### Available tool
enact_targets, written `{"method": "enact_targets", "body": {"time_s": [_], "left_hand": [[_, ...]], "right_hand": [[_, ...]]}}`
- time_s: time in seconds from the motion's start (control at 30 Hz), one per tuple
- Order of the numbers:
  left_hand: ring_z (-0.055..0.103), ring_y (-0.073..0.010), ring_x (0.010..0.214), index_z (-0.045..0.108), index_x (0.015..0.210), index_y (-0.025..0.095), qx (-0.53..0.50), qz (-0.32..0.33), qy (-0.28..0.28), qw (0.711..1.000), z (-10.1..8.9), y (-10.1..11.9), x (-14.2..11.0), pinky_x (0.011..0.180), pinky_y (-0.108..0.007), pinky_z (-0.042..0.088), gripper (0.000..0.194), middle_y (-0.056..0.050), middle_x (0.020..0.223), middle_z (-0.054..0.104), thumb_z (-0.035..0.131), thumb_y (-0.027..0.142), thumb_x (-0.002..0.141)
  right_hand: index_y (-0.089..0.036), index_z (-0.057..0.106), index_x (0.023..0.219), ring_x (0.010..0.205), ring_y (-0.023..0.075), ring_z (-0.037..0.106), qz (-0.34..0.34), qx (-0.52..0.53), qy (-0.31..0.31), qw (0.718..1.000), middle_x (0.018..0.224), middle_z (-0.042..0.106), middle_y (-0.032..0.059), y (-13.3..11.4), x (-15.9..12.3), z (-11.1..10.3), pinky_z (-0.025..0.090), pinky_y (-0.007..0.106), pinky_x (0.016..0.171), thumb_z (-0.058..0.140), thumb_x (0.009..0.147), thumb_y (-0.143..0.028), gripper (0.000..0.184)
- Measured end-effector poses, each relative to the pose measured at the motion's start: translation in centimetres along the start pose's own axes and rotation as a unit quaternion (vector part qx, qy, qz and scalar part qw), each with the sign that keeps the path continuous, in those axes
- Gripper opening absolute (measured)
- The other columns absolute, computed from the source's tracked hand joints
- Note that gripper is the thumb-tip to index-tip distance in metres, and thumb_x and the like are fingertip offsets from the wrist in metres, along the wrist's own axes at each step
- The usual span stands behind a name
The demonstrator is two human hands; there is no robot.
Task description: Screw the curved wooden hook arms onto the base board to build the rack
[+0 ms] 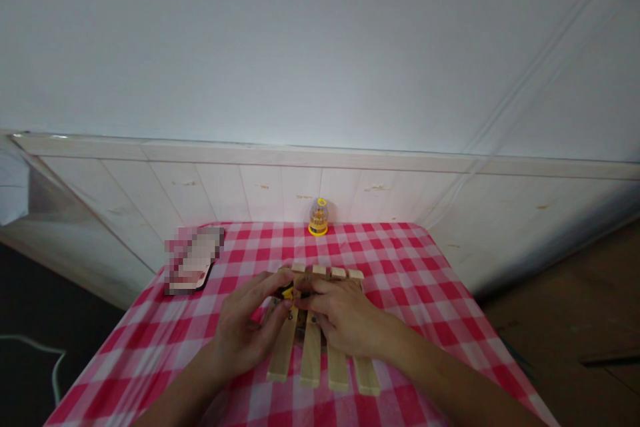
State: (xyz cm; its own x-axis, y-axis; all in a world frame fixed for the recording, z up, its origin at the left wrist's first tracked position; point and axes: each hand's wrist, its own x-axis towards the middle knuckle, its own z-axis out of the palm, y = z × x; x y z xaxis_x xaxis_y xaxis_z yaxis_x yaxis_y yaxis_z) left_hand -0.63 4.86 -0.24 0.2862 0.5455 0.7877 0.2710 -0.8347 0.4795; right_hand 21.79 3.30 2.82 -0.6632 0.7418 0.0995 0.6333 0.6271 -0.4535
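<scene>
My left hand (246,323) is closed around a small yellow-and-black tool (287,292), which looks like a screwdriver handle. It is held low over several pale wooden slats (311,357) lying side by side on the table. My right hand (345,313) rests across the slats, its fingertips pinched together against the left fingertips and the tool's end. Whatever the right fingers grip is hidden. Dark round spots, perhaps screw heads or holes, show on the slats near the fingers. A darker piece lies beneath the slats, mostly covered by my hands.
A red-and-white checked cloth (400,267) covers the table. At the back edge stands a clear, domed case with a yellow base (319,220). A dark-edged flat object, blurred out (200,260), lies at the left. Behind the table rises a white panelled wall (260,190).
</scene>
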Motion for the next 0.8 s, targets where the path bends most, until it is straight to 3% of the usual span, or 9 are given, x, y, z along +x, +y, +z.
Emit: {"method": "enact_targets", "body": {"time_s": [0.2, 0.4, 0.8], "left_hand": [[0.078, -0.0157, 0.078, 0.062, 0.137, 0.025, 0.020, -0.029, 0.021, 0.999, 0.9, -0.6, -1.0, 0.071, -0.024, 0.067, 0.048, -0.007, 0.106, 0.080, 0.073, 0.017, 0.091], [0.079, -0.0166, 0.080, 0.056, 0.143, 0.023, -0.014, -0.117, 0.124, 0.985, 2.1, -1.8, -2.0, 0.074, -0.027, 0.069, 0.055, -0.007, 0.103, 0.079, 0.075, 0.021, 0.091], [0.081, -0.0185, 0.077, 0.063, 0.131, 0.021, 0.025, -0.127, 0.102, 0.986, 2.6, -2.7, -2.3, 0.070, -0.028, 0.070, 0.043, -0.007, 0.100, 0.081, 0.076, 0.032, 0.092]], "right_hand": [[-0.029, 0.072, 0.128, 0.135, 0.0218, 0.058, -0.007, 0.005, 0.012, 1.000, 0.149, 0.061, 0.0014, 0.0, 0.0, 0.2, 0.048, 0.039, 0.110, 0.051, 0.094, -0.007, 0.046], [-0.025, 0.075, 0.121, 0.128, 0.0229, 0.063, -0.003, 0.002, -0.001, 1.000, 0.139, 0.068, 0.0055, 0.1, -0.1, 0.1, 0.050, 0.038, 0.108, 0.052, 0.095, -0.010, 0.039], [-0.025, 0.076, 0.118, 0.120, 0.0223, 0.066, 0.002, -0.019, -0.001, 1.000, 0.131, 0.071, 0.0038, -0.1, 0.0, 0.0, 0.052, 0.035, 0.096, 0.051, 0.091, -0.006, 0.041]]}}
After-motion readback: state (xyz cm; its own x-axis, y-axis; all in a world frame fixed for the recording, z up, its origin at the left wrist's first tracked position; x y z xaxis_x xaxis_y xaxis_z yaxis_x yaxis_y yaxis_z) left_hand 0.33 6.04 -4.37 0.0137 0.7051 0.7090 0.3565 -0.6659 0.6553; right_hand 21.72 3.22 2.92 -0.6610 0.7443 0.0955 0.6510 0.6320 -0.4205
